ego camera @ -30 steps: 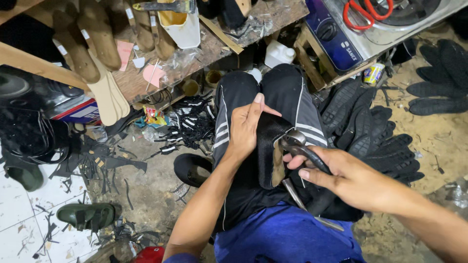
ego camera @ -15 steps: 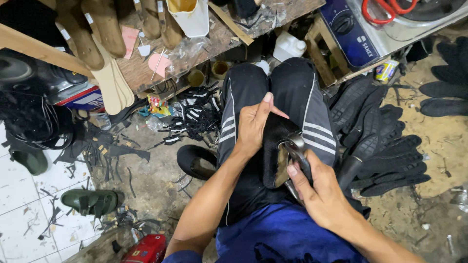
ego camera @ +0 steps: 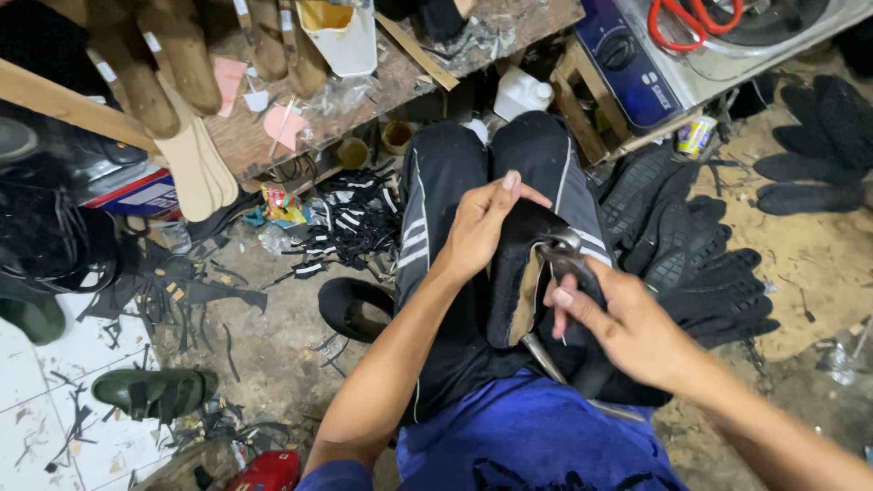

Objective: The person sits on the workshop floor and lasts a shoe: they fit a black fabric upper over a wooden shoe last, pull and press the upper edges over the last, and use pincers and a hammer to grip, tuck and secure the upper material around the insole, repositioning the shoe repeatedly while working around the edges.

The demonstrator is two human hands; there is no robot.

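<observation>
The person sits on the floor with both knees up, in black trousers [ego camera: 436,209] with white stripes. Since a moment ago the view has slid a little, so the knees sit more in the middle now. The right hand [ego camera: 627,327] has come up and closer to the left hand [ego camera: 477,227], and its thumb now rests on the tool.

The biggest thing in the hands is a black shoe upper [ego camera: 523,273] on a tan last. It lies on the lap, between the thighs, toe pointing away. The left hand is clenched around its top end, thumb up, fingers wrapped over the far side. The left arm reaches out long and straight from the body.

The right hand is grasping metal pincers [ego camera: 562,255]. The pincer head touches the edge of the shoe upper. The right arm comes in from the low right corner, bent at the wrist.

A pile of black rubber soles [ego camera: 700,264] lies on the floor just beside the right leg. A dark green sandal [ego camera: 150,391] lies well apart on the left. On the desk [ego camera: 382,91] above sit a white jug [ego camera: 341,36] and wooden shoe forms [ego camera: 155,64].
</observation>
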